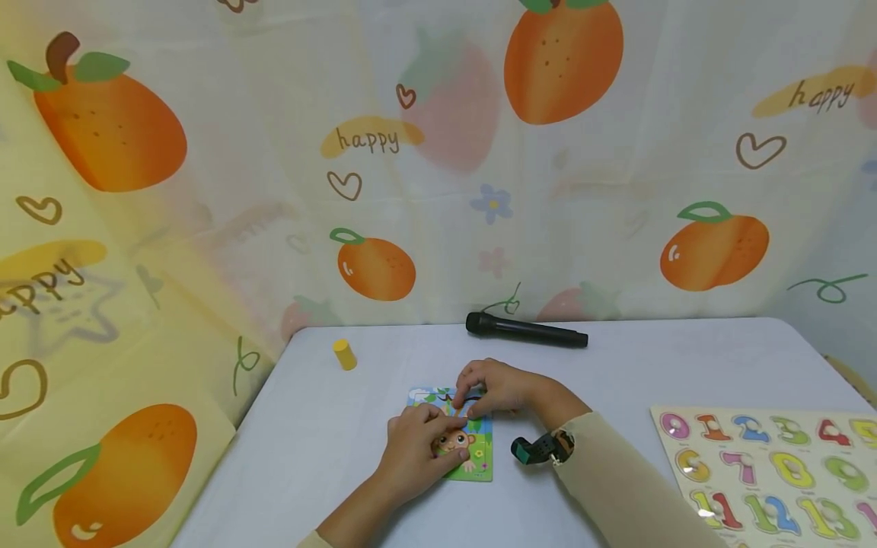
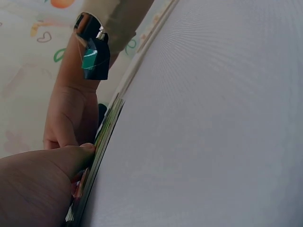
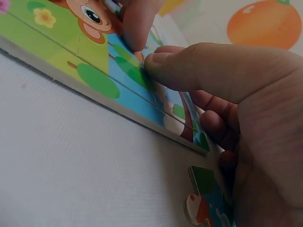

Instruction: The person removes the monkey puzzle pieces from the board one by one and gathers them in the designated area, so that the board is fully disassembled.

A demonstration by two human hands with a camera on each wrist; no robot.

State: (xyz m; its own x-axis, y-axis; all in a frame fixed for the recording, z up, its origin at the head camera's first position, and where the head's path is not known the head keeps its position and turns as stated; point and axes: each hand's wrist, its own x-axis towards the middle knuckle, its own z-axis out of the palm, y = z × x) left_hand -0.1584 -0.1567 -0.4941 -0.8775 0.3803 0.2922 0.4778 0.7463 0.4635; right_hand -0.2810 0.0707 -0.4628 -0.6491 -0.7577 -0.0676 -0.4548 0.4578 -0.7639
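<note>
Green-and-blue flat rectangular monkey puzzle [image 1: 480, 460]: steady with fingers-apart left hand [image 1: 413, 447]; press level with right hand [image 1: 499, 383], cannot tell whether pinching.

Under my left hand [image 1: 414, 450] a rectangular picture puzzle [image 1: 483, 438] lies flat on the tabletop [image 1: 336, 434]. Its brown monkey [image 1: 452, 440], big-eyed, peeps between my left thumb and forefinger, with green ground and small flowers beside my thumb. The blue, leafy end with a brown branch lies beneath my right hand [image 1: 499, 388]. A thin seam follows the pale edge on my right hand's side. Close by my curled right fingers sits a small green, blue and red piece [image 3: 204, 189], partly hidden; I can't tell whether they touch it.
</note>
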